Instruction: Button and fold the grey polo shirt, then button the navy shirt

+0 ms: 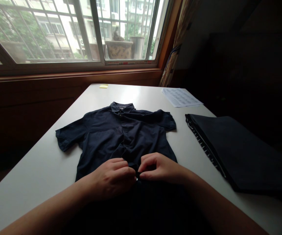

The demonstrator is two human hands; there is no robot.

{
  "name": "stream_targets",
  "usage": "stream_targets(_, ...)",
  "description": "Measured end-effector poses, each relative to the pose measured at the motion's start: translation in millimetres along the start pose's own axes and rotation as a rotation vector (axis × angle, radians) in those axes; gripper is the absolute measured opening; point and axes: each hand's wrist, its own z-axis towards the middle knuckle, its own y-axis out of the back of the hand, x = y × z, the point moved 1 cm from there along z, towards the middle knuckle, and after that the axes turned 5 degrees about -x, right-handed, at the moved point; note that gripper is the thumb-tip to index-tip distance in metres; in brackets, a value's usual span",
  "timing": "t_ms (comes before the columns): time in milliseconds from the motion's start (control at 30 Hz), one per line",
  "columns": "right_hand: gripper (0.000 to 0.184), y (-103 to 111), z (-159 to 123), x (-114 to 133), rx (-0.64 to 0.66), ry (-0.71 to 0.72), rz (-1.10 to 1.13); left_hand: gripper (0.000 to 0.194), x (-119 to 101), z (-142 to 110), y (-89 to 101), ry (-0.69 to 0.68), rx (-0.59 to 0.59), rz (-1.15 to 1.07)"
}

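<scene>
Navy short-sleeved polo shirt (121, 137) lies flat; left hand (113, 178) and right hand (159, 168) pinch its front placket, best kept taut and aligned.

shirt hem (141, 209): at 6 o'clock, I lose it in shadow.
printed sheet (181, 97): at 1 o'clock, text too small to read.

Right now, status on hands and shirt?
Left hand and right hand pinch the dark shirt at its front placket. Shirt flat on table. Nothing obstructing.
</scene>
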Motion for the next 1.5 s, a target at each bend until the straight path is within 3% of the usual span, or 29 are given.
stream_targets(767, 0.022, -1, 0, -2, -0.007, 0.002, 0.030, 0.008, -3, 2, 2.6, -0.033, 0.000, 0.091)
stream_targets(967, 0.035, -1, -1, -6, 0.024, -0.132, 0.152, 0.007, -2, 1, 0.3, -0.028, -0.032, 0.114)
stream_targets(1200, 0.029, 1, -2, -11, 0.059, -0.177, 0.193, 0.005, -3, 2, 2.0, -0.044, -0.019, 0.129)
stream_targets(1500, 0.019, -5, 3, -6, 0.005, -0.072, 0.109, 0.006, -4, 4, 2.0, -0.066, -0.016, 0.163)
